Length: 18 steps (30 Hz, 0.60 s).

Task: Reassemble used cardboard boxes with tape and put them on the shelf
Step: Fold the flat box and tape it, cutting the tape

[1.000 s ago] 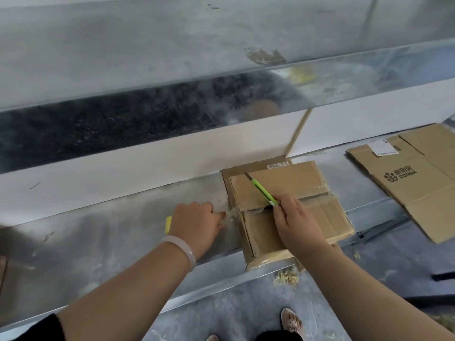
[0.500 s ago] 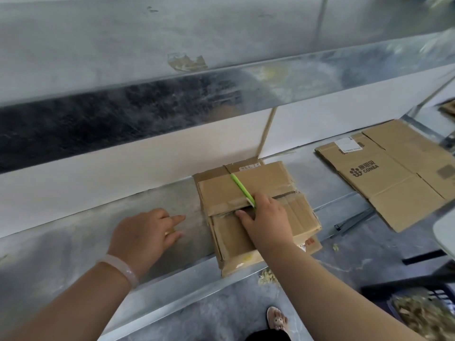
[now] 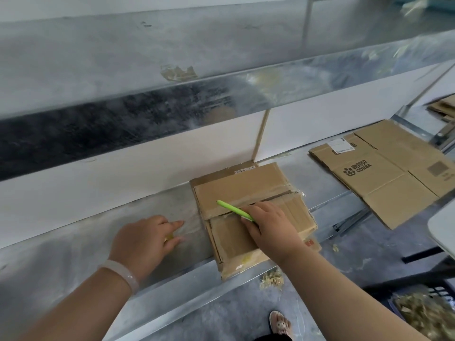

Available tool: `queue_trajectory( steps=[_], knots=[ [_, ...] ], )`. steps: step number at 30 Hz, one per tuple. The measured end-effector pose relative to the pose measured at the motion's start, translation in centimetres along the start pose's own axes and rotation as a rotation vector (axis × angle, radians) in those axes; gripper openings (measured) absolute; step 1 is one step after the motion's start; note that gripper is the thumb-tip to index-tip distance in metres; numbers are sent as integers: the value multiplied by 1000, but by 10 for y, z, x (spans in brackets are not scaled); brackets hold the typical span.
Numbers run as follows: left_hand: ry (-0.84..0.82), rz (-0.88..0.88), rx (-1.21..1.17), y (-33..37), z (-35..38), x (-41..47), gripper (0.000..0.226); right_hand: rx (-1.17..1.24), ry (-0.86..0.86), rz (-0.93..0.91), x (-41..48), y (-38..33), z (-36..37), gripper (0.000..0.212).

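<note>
**Inspector:** How much cardboard was on the shelving?

**Assistant:** One closed box (image 3: pixel 246 190) and one flattened box (image 3: pixel 384 173). A flattened stack (image 3: pixel 443 108) lay at the far edge, but its sheets could not be counted.

**Inspector:** Tools?

**Assistant:** One green tool (image 3: pixel 234 210).

**Inspector:** Hands?

**Assistant:** Two: a left hand (image 3: pixel 145 239) and a right hand (image 3: pixel 270 227). There was also one pale bracelet (image 3: pixel 123 274) and one sandalled foot (image 3: pixel 280 324).

**Inspector:** Shelf levels?

**Assistant:** Two: a lower shelf (image 3: pixel 73 254) and an upper shelf (image 3: pixel 123 70).

Box (image 3: pixel 248 215) lay on shelf (image 3: pixel 73 247) against the back wall; flattened carton (image 3: pixel 384 173) lay to its right, apart.
</note>
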<state>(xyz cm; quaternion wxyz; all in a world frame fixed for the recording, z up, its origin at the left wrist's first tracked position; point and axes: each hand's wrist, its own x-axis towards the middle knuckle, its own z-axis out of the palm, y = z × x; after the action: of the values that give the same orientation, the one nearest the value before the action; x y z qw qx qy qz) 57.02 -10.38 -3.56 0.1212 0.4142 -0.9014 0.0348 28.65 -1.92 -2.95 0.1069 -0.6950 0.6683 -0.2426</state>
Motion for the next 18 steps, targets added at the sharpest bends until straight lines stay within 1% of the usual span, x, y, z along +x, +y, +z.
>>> queue_trajectory(
  steps=[2,4,6,7,9,11,13,14,16,17,18],
  knots=[
    [-12,-8,-17,-1,-1,0,45,-58,31,-74,-5,0,-1,37],
    [-18,-19,-27,0,-3,0,43,-103,34,-138,-12,1,0,29],
    [-22,-41,-31,1,-4,1,38,-84,37,-155,-20,3,3,26],
    [-24,-51,-37,2,-5,1,40,-33,43,-134,-22,5,4,25],
    [-38,-68,-53,4,-6,0,45,117,79,-17,-26,7,3,27],
    [-56,-92,-77,6,-7,0,47,198,197,134,-28,9,-3,31],
    [-62,-111,-86,8,-8,1,52,242,345,306,-26,13,-19,21],
    [-55,-114,-82,9,-8,1,56,296,388,405,-24,17,-31,18],
    [-37,-124,-70,11,-8,3,60,388,417,579,-16,36,-55,22],
    [-28,-133,-63,13,-7,3,59,359,399,636,-11,53,-65,27],
    [-22,-143,-55,16,-7,4,59,280,352,676,-6,74,-73,30]
  ],
)
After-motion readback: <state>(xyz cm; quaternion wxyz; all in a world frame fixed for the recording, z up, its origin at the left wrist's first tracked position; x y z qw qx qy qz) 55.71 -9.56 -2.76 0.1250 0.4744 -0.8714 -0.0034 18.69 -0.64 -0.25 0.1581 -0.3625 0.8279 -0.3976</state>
